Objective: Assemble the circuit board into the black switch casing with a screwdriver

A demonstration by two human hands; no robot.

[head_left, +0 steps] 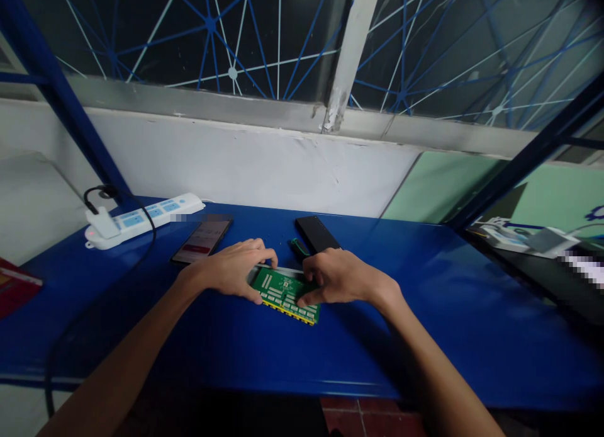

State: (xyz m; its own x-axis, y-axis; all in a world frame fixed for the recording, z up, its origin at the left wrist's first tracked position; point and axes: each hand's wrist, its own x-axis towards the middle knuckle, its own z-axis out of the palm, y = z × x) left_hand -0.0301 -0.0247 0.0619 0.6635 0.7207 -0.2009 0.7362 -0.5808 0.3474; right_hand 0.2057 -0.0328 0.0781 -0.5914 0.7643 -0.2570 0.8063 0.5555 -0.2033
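Observation:
A green circuit board (pixel 278 287) with yellow parts along its near edge lies on the blue table between my hands. My left hand (pixel 236 268) grips its left end, thumb on the near corner and fingers curled over the far edge. At the right end, my right hand (pixel 342 276) has its thumb on the board's face and bent fingers by the far edge. Just beyond the right hand is a green-and-black tool handle (pixel 298 247), its other end hidden. A black rectangular case (pixel 317 233) lies behind it. Tiny loose bits, perhaps screws, are scattered nearby.
A phone (pixel 202 238) with a lit screen lies beyond my left hand. A white power strip (pixel 146 220) with a plugged-in adapter sits at the back left, its black cable (pixel 141 254) running down the left side. Blue frame posts flank the blue table (pixel 264 355).

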